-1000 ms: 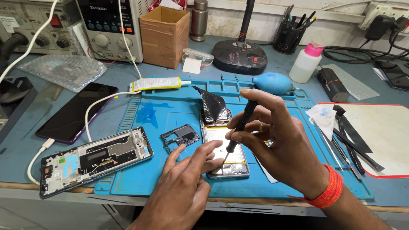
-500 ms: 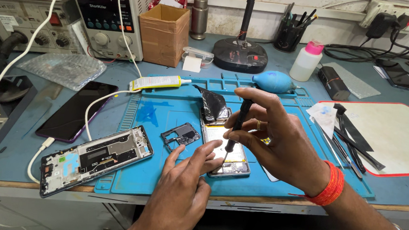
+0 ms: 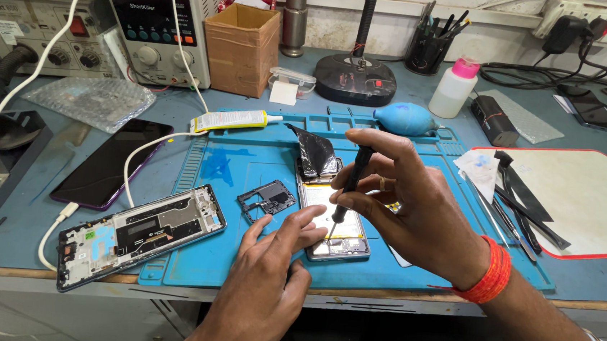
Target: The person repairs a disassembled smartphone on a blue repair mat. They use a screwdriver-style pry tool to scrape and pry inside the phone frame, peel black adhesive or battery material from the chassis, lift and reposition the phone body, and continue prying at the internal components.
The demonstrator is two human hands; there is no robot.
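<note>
Right hand (image 3: 416, 201) pinches small screwdriver (image 3: 349, 185) upright, tip apparently on opened phone (image 3: 331, 227), which flat left hand (image 3: 275, 251) steadies, fingers spread, on blue mat (image 3: 239, 165).

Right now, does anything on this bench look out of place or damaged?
Nothing looks spilled or broken. The phone under the screwdriver lies open with a black foil flap peeled up at its top. A second opened phone hangs slightly over the table edge, its white cable plugged in.
</note>
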